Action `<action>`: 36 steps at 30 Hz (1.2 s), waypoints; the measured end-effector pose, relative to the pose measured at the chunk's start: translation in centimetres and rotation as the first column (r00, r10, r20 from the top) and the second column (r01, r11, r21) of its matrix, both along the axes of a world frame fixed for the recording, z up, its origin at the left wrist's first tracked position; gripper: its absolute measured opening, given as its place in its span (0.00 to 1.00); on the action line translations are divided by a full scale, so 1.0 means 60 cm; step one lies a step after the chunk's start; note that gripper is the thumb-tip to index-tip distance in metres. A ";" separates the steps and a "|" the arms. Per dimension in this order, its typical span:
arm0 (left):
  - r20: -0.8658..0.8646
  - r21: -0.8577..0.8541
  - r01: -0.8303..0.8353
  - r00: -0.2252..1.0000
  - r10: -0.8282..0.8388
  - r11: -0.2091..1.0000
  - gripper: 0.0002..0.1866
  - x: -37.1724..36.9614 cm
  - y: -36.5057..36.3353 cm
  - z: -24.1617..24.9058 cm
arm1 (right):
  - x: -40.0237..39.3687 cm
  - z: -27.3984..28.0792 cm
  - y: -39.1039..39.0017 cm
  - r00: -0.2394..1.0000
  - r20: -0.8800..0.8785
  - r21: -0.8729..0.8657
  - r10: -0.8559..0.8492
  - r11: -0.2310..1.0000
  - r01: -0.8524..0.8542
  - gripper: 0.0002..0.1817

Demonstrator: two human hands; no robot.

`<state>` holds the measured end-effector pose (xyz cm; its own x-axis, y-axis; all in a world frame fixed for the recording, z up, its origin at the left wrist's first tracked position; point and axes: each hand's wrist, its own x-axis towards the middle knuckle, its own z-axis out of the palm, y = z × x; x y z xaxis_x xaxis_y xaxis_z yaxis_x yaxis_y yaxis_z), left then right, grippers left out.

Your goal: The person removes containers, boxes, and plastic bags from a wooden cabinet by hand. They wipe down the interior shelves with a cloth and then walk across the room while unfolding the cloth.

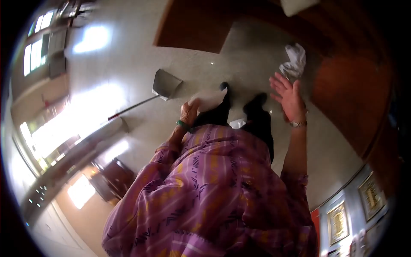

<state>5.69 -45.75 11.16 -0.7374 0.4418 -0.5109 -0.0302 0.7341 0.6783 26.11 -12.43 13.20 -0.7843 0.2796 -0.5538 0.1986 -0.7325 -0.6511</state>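
Note:
My left hand (189, 112), with a green bangle at the wrist, is closed on a thin, pale, whitish sheet (209, 100). Whether the sheet is paper, cloth or plastic is hard to tell, as it is blurred. My right hand (290, 97) is held out with its fingers spread and nothing in it; a metal watch band circles that wrist. Just beyond those fingertips a crumpled white bag (294, 60) shows. A small white piece (238, 124) appears between my legs, below the two hands.
A long-handled dustpan (166, 85) rests on the floor to the left. Brown wooden furniture (195, 25) stands ahead, and more of it (346, 98) is at the right. Framed gold panels (338, 222) are at the lower right. Bright windows (36, 55) line the left.

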 end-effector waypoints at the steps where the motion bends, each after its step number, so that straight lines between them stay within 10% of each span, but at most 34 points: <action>1: -0.070 0.057 -0.007 0.997 0.011 0.998 0.20 -0.003 -0.021 -0.002 | -0.034 0.006 -0.012 0.999 0.011 0.005 0.041 0.999 -0.041 0.46; 9: -0.099 0.103 -0.474 0.870 0.483 0.875 0.21 -0.039 -0.214 -0.031 | -0.273 0.008 -0.133 0.916 0.161 0.120 0.367 0.914 -0.388 0.43; 21: -0.030 0.150 -0.791 0.596 0.802 0.593 0.16 -0.075 -0.444 -0.073 | -0.334 0.048 -0.103 0.911 0.407 0.493 -0.068 0.856 -0.157 0.42; 27: 0.053 0.157 -0.841 0.531 0.846 0.518 0.17 -0.062 -0.424 -0.062 | -0.450 0.123 -0.164 0.978 0.175 0.939 -0.114 0.318 -0.131 0.35; 29: 0.069 0.155 -0.861 0.498 0.864 0.484 0.17 -0.060 -0.413 -0.058 | -0.543 0.163 -0.197 0.995 -0.059 0.962 0.083 -0.260 0.079 0.33; 30: 0.080 0.169 -0.872 0.477 0.875 0.460 0.16 -0.061 -0.414 -0.061 | -0.587 0.161 -0.224 0.983 -0.123 0.928 0.139 -0.336 0.164 0.33; 31: 0.075 0.184 -0.879 0.460 0.885 0.441 0.16 -0.055 -0.421 -0.072 | -0.631 0.159 -0.250 0.964 -0.181 0.879 0.196 -0.408 0.248 0.35; 34: 0.043 0.181 -0.898 0.414 0.909 0.401 0.16 -0.034 -0.423 -0.073 | -0.694 0.114 -0.260 0.861 -0.041 0.995 0.506 -0.053 0.078 0.36; 36: 0.044 0.162 -0.907 0.400 0.916 0.388 0.16 -0.022 -0.431 -0.071 | -0.714 0.085 -0.269 0.863 0.121 0.963 0.491 -0.270 0.019 0.36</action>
